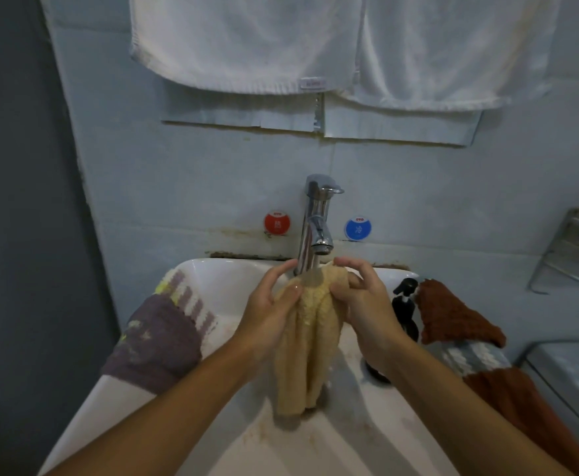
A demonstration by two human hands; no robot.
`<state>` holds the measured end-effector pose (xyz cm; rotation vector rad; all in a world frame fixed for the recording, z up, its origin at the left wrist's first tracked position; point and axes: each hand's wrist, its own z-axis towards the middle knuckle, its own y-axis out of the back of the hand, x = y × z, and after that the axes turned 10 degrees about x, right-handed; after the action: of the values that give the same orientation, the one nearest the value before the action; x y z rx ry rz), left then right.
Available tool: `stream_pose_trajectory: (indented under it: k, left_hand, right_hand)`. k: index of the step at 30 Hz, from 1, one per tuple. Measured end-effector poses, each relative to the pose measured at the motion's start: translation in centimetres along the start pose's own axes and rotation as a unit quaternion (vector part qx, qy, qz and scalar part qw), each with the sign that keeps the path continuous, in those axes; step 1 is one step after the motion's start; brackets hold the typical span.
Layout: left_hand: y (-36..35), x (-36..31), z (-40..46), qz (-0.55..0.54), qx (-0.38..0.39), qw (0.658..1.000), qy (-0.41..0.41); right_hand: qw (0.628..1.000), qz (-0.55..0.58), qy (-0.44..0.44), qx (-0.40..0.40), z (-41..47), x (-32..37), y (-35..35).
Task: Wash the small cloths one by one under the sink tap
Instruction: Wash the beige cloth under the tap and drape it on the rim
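Note:
A beige cloth (303,341) hangs bunched over the white sink (350,438), its top edge right under the chrome tap (317,221). My left hand (269,310) grips the cloth's upper left side and my right hand (367,304) pinches its upper right side. Water seems to run from the spout onto the cloth. A purple cloth with white and yellow stripes (157,334) lies over the sink's left rim. A rust-brown cloth (453,317) and a grey-and-white one (473,359) lie over the right rim.
Two white towels (247,42) hang on the wall above the tap. Red (276,223) and blue (358,228) round stickers flank the tap. A black pump bottle (405,304) stands on the right rim. A metal wall shelf (576,249) is at the right.

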<state>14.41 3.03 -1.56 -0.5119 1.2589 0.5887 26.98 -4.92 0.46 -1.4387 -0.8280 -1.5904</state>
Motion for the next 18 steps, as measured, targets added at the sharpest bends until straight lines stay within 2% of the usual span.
stream_pose_trajectory:
  k: [4,7,10,13,15,18]
  left_hand:
    - [-0.1,-0.6,0.0,0.031,-0.029,0.999,-0.031]
    - [0.0,-0.9,-0.1,0.096,-0.003,0.995,-0.030]
    - [0.0,-1.2,-0.2,0.110,0.011,0.994,-0.012]
    - [0.3,-1.0,-0.2,0.034,-0.005,0.998,0.047]
    - [0.5,-1.2,-0.3,-0.047,0.018,0.995,0.089]
    - [0.8,-1.1,-0.3,-0.110,0.066,0.984,0.123]
  right_hand:
    - [0.995,-0.099,0.018,-0.015,-0.3,-0.1,0.0]
    - [0.985,-0.163,0.037,-0.046,0.1,-0.2,0.1]
    - [0.976,-0.203,0.051,-0.063,0.5,-0.1,-0.1]
    - [0.971,-0.232,0.022,-0.051,1.0,0.1,-0.2]
    - [0.967,-0.254,0.009,-0.033,1.0,0.7,0.0]
    - [0.946,-0.313,0.064,-0.060,0.4,2.1,0.1]
